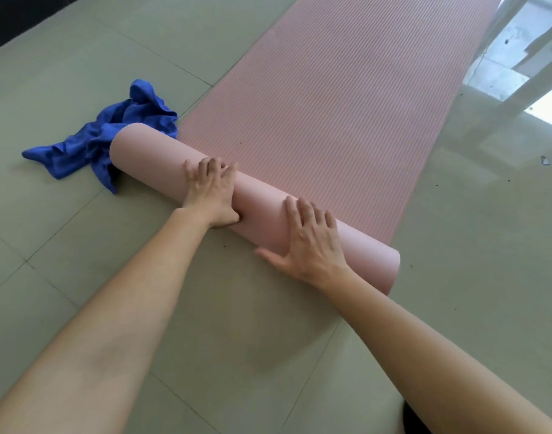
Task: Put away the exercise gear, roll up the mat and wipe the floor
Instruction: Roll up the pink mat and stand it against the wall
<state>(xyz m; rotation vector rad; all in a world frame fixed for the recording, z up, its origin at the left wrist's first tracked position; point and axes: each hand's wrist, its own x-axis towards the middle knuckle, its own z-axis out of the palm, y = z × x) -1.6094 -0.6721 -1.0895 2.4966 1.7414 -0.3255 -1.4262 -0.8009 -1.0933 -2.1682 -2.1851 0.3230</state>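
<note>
A pink ribbed exercise mat (pixel 346 98) lies on the tiled floor, stretching away to the upper right. Its near end is wound into a thick smooth roll (pixel 152 151) lying across the middle of the view. My left hand (pixel 210 192) presses flat on top of the roll near its middle, fingers spread. My right hand (pixel 309 242) rests on the roll closer to its right end, palm down, thumb on the near side. A crumpled blue cloth (pixel 89 145) lies on the floor at the roll's left end, touching it and partly hidden behind it.
Grey-green floor tiles (pixel 80 73) surround the mat. At the upper right, the glossy floor shows bright reflections of a white railing (pixel 519 73). Small dark specks (pixel 545 160) dot the floor right of the mat. A dark strip runs along the top left corner.
</note>
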